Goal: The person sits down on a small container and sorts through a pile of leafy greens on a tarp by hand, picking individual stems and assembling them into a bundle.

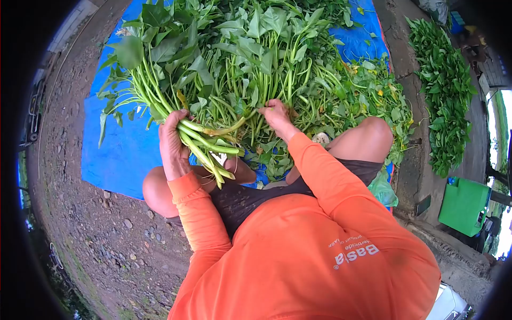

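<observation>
My left hand [173, 140] is closed around a bunch of water spinach [154, 96], whose leafy tops spread up and left and whose cut stem ends [205, 154] point down toward my lap. One curved, yellowish water spinach stem [229, 128] runs from that bunch across to my right hand [277, 118]. The fingers of my right hand are pinched at the far end of this stem. Just beyond both hands lies a large heap of loose water spinach [261, 58], hiding part of the ground sheet.
A blue tarp [120, 154] lies under the heap. Yellowing leaves and trimmings [373, 101] are scattered to the right, near a pale green plastic bag [381, 189]. Farther right are a row of leafy greens [440, 96] and a green box [464, 205]. Gravelly ground [128, 229] stretches at left.
</observation>
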The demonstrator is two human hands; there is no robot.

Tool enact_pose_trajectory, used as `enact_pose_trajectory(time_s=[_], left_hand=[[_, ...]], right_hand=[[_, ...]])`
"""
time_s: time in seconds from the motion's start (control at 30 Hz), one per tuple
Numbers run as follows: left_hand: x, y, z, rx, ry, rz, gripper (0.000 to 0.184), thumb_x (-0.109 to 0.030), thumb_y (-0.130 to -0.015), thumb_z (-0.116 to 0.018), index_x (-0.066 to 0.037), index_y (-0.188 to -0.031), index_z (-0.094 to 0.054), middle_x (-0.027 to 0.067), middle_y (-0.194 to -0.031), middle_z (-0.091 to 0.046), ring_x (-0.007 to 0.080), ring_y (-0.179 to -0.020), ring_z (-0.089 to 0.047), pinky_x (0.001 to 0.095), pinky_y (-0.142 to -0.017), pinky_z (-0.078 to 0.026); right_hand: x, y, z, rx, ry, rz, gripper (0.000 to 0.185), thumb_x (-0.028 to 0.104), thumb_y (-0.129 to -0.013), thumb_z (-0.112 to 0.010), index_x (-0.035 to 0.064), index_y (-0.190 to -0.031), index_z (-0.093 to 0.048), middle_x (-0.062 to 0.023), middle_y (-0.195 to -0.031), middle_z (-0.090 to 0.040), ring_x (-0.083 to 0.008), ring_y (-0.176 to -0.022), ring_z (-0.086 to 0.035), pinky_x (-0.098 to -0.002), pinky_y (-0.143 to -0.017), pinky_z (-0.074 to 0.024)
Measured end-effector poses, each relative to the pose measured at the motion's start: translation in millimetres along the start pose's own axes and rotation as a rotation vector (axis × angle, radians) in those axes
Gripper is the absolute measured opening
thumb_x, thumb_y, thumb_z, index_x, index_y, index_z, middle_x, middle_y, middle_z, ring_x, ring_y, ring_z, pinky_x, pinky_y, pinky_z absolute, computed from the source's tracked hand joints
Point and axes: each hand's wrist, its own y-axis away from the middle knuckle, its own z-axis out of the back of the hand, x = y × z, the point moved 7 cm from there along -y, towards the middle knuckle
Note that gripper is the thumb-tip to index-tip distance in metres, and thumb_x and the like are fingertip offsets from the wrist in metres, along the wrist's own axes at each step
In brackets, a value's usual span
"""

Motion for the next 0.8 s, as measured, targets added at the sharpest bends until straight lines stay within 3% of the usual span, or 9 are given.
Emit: enact_pose_trajectory(time_s=[0.1, 0.13, 0.27, 0.4, 0.53, 0.63, 0.7, 0.77, 0.8], left_hand=[[2.7, -1.8, -2.4, -0.013, 0.027, 0.005, 0.021, -0.015, -0.092, -0.075, 0.005, -0.098, -0.071, 0.0125, -0.086, -0.07, 0.0238, -0.072, -0.07, 0.0374, -0.073, -0.064], [2.3, -3.6, -2.9, -0.013, 0.03, -0.013, 0.022, -0.015, -0.091, -0.075, 0.005, -0.099, -0.071, 0.0127, -0.086, -0.07, 0.0244, -0.072, -0.07, 0.0375, -0.071, -0.063], [4.8, -6.8, -4.7, -0.011, 0.007, 0.002, 0.022, -0.015, -0.09, -0.076, 0.005, -0.098, -0.071, 0.0128, -0.084, -0.07, 0.0242, -0.07, -0.07, 0.037, -0.069, -0.063], [4.7, -4.3, -8.3, 0.019, 0.013, 0.007, 0.022, -0.015, -0.09, -0.076, 0.005, -0.098, -0.071, 0.0125, -0.085, -0.07, 0.0237, -0.071, -0.071, 0.0363, -0.068, -0.063], [5.1, -2.3, -9.6, 0.024, 0.013, 0.019, 0.023, -0.015, -0.09, -0.077, 0.004, -0.099, -0.07, 0.0122, -0.086, -0.071, 0.0231, -0.071, -0.07, 0.0363, -0.069, -0.063], [6.2, 0.0, -15.7, 0.018, 0.015, 0.023, 0.023, -0.015, -0.09, -0.077, 0.004, -0.099, -0.07, 0.0121, -0.086, -0.071, 0.0231, -0.071, -0.07, 0.0361, -0.068, -0.063], [5.9, -0.6, -17.9, 0.035, 0.016, 0.024, 0.022, -0.015, -0.09, -0.077, 0.004, -0.099, -0.07, 0.0121, -0.086, -0.071, 0.0231, -0.071, -0.07, 0.0359, -0.067, -0.062], [11.1, -2.5, -14.1, 0.056, 0.033, 0.027, 0.022, -0.015, -0.09, -0.077, 0.004, -0.099, -0.07, 0.0122, -0.086, -0.071, 0.0229, -0.071, -0.071, 0.0358, -0.067, -0.062], [11.1, -0.6, -12.6, 0.051, 0.024, 0.032, 0.022, -0.015, -0.09, -0.077, 0.004, -0.099, -0.07, 0.0121, -0.086, -0.071, 0.0228, -0.071, -0.07, 0.0358, -0.067, -0.062]], right_hand=[[0.7, 8.9, 4.3, 0.045, -0.123, -0.117, 0.055, 0.023, -0.093, -0.078, -0.0005, -0.139, -0.06, -0.0128, -0.11, -0.072, -0.0209, -0.09, -0.067, -0.0372, -0.083, -0.0565], [8.9, 17.3, 9.2, 0.043, -0.17, -0.099, 0.032, 0.024, -0.099, -0.074, 0.0056, -0.126, -0.069, -0.0059, -0.109, -0.073, -0.0141, -0.09, -0.065, -0.0335, -0.075, -0.0514], [35.7, 31.0, 35.0, 0.164, -0.152, 0.032, 0.023, 0.025, -0.103, -0.073, 0.0074, -0.117, -0.075, 0.0021, -0.09, -0.07, -0.0063, -0.075, -0.059, -0.0216, -0.063, -0.0445], [64.8, 51.0, 88.5, 0.19, -0.312, 0.024, 0.03, 0.031, -0.105, -0.072, 0.0077, -0.124, -0.076, 0.0042, -0.089, -0.068, -0.0035, -0.071, -0.056, -0.0203, -0.063, -0.0457], [84.1, 65.8, 130.9, 0.113, -0.321, -0.036, 0.04, 0.045, -0.108, -0.065, 0.0143, -0.133, -0.071, 0.0024, -0.094, -0.069, -0.0115, -0.086, -0.064, -0.0304, -0.082, -0.0528], [23.1, 31.4, 156.6, -0.049, -0.585, -0.258, 0.043, 0.045, -0.109, -0.063, 0.0101, -0.132, -0.068, -0.0033, -0.092, -0.067, -0.0157, -0.086, -0.067, -0.0339, -0.072, -0.0597], [0.9, 33.5, 137.3, 0.455, -0.683, -0.387, 0.045, 0.043, -0.109, -0.062, 0.0071, -0.135, -0.065, -0.0093, -0.101, -0.069, -0.0191, -0.089, -0.07, -0.0371, -0.069, -0.0624], [-2.9, 39.1, 127.2, 0.646, -0.782, -0.458, 0.047, 0.042, -0.108, -0.063, 0.0048, -0.137, -0.063, -0.0149, -0.111, -0.07, -0.0224, -0.093, -0.072, -0.0394, -0.068, -0.064], [16.7, 59.5, 114.4, 0.577, -0.852, -0.47, 0.048, 0.041, -0.108, -0.064, 0.0039, -0.138, -0.062, -0.0174, -0.117, -0.071, -0.024, -0.095, -0.073, -0.0402, -0.07, -0.0644]])
